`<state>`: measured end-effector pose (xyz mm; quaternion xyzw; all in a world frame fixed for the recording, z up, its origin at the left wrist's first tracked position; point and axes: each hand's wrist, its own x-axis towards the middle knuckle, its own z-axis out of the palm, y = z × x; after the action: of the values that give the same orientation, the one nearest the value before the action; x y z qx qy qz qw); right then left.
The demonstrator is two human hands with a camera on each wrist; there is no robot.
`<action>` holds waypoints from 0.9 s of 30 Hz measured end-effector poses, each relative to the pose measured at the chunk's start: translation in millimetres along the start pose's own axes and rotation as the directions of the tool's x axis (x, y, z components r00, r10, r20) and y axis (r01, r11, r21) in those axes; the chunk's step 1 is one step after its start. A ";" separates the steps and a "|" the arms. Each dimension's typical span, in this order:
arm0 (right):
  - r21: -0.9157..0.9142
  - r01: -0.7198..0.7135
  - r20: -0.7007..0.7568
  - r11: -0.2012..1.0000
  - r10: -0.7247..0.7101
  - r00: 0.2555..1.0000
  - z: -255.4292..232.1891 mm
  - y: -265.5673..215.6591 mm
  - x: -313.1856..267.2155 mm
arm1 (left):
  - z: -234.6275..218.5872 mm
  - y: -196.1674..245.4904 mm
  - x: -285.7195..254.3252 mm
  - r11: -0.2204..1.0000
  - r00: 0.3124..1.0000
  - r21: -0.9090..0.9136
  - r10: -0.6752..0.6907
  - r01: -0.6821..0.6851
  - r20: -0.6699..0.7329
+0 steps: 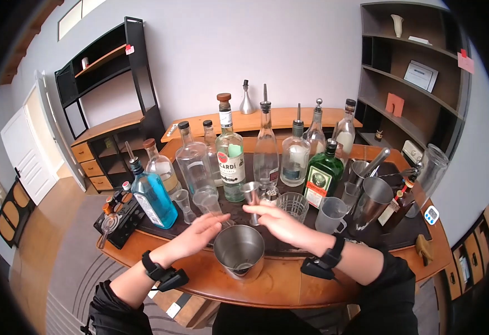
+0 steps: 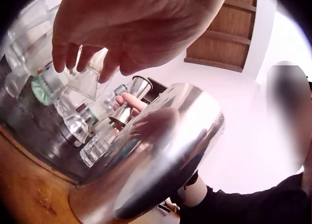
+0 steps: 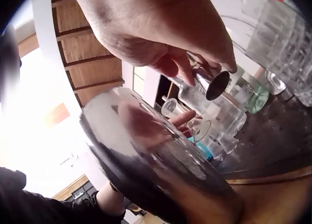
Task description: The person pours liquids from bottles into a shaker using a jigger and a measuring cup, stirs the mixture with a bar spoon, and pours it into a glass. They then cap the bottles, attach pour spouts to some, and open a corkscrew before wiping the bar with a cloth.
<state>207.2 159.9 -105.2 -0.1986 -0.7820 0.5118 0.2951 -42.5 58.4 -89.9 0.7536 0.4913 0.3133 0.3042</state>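
Note:
A metal shaker tin (image 1: 239, 268) stands upright at the table's front edge, its open mouth between my two forearms. Just behind its rim, my right hand (image 1: 281, 224) pinches a double-ended steel jigger (image 1: 250, 196) at its narrow waist. The right wrist view shows one cup of the jigger (image 3: 214, 85) beneath the fingers. My left hand (image 1: 202, 230) hovers at the tin's left rim with fingers extended and nothing in its grip. A clear glass (image 1: 205, 200) stands right behind those fingertips. Reflections of the hands show on the tin's side.
Behind the hands stand several bottles, including a blue bottle (image 1: 155, 198), a Bacardi bottle (image 1: 231, 162) and a green bottle (image 1: 324, 173). A cut-glass tumbler (image 1: 293, 207), a plastic measuring jug (image 1: 331, 215) and another metal tin (image 1: 372, 204) line the right side. A black caddy (image 1: 123, 220) sits at left.

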 end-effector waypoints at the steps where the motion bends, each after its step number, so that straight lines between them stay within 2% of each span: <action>1: 0.019 -0.051 0.008 0.999 0.051 0.999 6.0 18.3 5.5 | 6.4 -20.9 4.2 0.999 0.999 0.011 -0.031 0.030 0.042; 3: 0.021 -0.023 -0.012 1.000 0.023 1.000 18.8 62.3 14.9 | 13.8 -30.3 10.9 0.991 0.992 0.086 -0.107 0.102 0.066; 4: -0.037 -0.081 -0.027 0.996 0.080 0.996 23.8 60.8 21.8 | 15.3 -34.9 16.0 0.992 0.993 0.087 -0.099 0.093 0.067; 5: -0.093 -0.139 -0.044 0.986 0.136 0.990 27.8 60.2 28.5 | 16.5 -39.7 21.9 0.980 0.987 0.138 -0.151 0.142 0.054; 6: -0.163 -0.096 -0.067 0.982 0.086 0.994 30.0 64.2 31.2 | 17.7 -44.7 27.4 0.963 0.979 0.188 -0.202 0.192 0.038; 7: -0.232 -0.056 -0.086 0.971 0.037 0.996 32.2 69.6 33.8 | 19.0 -50.4 31.6 0.964 0.980 0.190 -0.196 0.185 0.041; 9: -0.231 -0.062 -0.111 0.971 0.037 0.993 35.7 81.0 42.0 | 22.9 -65.7 37.5 0.971 0.986 0.171 -0.160 0.166 -0.052; 11: -0.207 -0.023 -0.143 0.978 -0.006 0.990 40.2 94.1 48.3 | 28.9 -100.1 43.9 0.968 0.982 0.168 -0.174 0.184 -0.072; 12: -0.229 0.001 -0.130 0.973 -0.032 0.991 40.6 101.8 51.2 | 31.7 -122.3 45.8 0.961 0.990 0.244 -0.118 0.134 -0.079; 13: -0.227 -0.001 -0.132 0.974 -0.029 0.991 40.4 100.7 50.6 | 32.7 -129.4 46.4 0.944 0.995 0.317 -0.063 0.086 -0.082; 16: -0.226 -0.055 -0.080 0.973 0.038 0.996 40.4 103.5 50.2 | 38.1 -145.9 44.8 0.945 0.995 0.325 -0.008 0.038 -0.095; 17: -0.287 -0.005 -0.087 0.958 -0.021 0.996 40.9 111.9 51.9 | 36.8 -130.2 43.8 0.947 0.996 0.320 -0.010 0.039 -0.091; 18: -0.348 0.042 -0.092 0.937 -0.079 0.993 42.2 117.7 50.8 | 32.1 -99.6 42.2 0.975 0.988 0.182 -0.114 0.131 -0.105; 19: -0.347 0.032 -0.096 0.937 -0.069 0.993 41.9 113.6 47.9 | 31.6 -82.6 41.8 0.974 0.971 0.040 -0.217 0.222 -0.103; 20: -0.319 0.029 -0.062 0.947 -0.051 0.997 39.2 104.5 46.2 | 33.3 -88.3 41.3 0.971 0.969 -0.065 -0.234 0.229 -0.082; 21: -0.293 0.025 -0.033 0.956 -0.036 0.999 36.1 97.5 44.5 | 31.6 -93.5 36.4 0.973 0.972 -0.066 -0.227 0.222 -0.069; 22: -0.255 0.056 -0.025 0.965 -0.065 0.998 33.7 98.0 42.9 | 28.6 -98.4 31.4 0.963 0.972 -0.152 -0.232 0.223 -0.040; 23: -0.360 -0.027 -0.053 0.933 0.008 0.999 31.9 72.7 31.2 | 26.3 -87.4 33.3 0.946 0.973 -0.234 -0.232 0.225 -0.005; 24: -0.359 -0.012 -0.050 0.933 -0.006 0.999 28.4 59.7 20.2 | 21.9 -74.1 29.2 0.952 0.969 -0.178 -0.248 0.248 0.018; 25: -0.357 0.003 -0.044 0.934 -0.020 0.999 25.7 48.2 9.9 | 13.3 -42.8 18.4 0.955 0.963 -0.120 -0.267 0.270 0.037; 27: -0.383 0.096 0.035 0.919 -0.090 0.995 13.9 29.1 -18.2 | 3.4 -8.6 3.9 0.962 0.970 -0.138 -0.228 0.237 0.079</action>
<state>211.7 150.8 -140.8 -0.2110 -0.8780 0.3357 0.2680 -43.4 64.4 -97.9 0.6756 0.5424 0.2870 0.4086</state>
